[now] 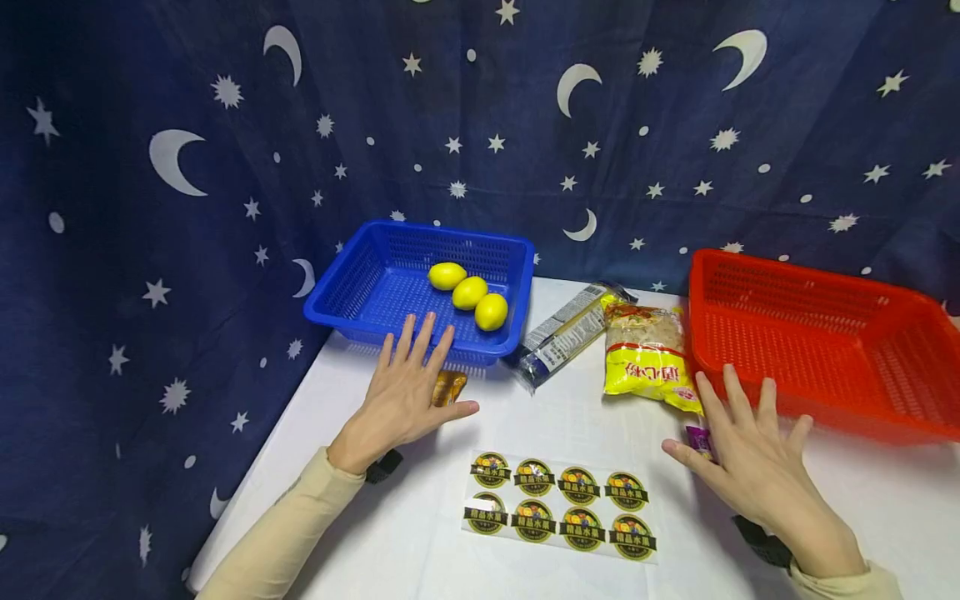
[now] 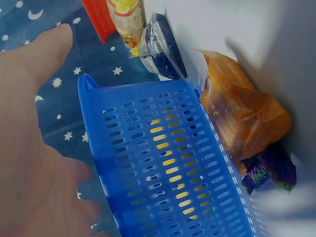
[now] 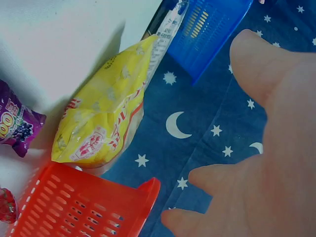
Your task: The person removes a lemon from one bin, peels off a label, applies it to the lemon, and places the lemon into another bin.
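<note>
My left hand [image 1: 401, 396] is spread flat with straight fingers in front of the blue basket [image 1: 337, 321], holding nothing. Partly hidden under it lies an orange-brown packet [image 1: 449, 388]; the left wrist view shows a small purple wrapped sweet [image 2: 270, 170] beside that packet. Three yellow lemons [image 1: 470, 293] lie inside the blue basket, toward its right side. My right hand [image 1: 757, 467], also spread and holding nothing, is by the front left corner of the red basket [image 1: 795, 392]. A purple packet [image 1: 699, 440] with a grape picture shows beside its thumb.
Between the baskets lie a yellow noodle bag [image 1: 647, 358] and a long dark packet [image 1: 566, 333] with a clear section. A sheet of round fruit stickers [image 1: 558, 507] lies at the front. A small red wrapped item [image 3: 6, 205] is beside the red basket. A starry curtain [image 1: 480, 108] hangs behind.
</note>
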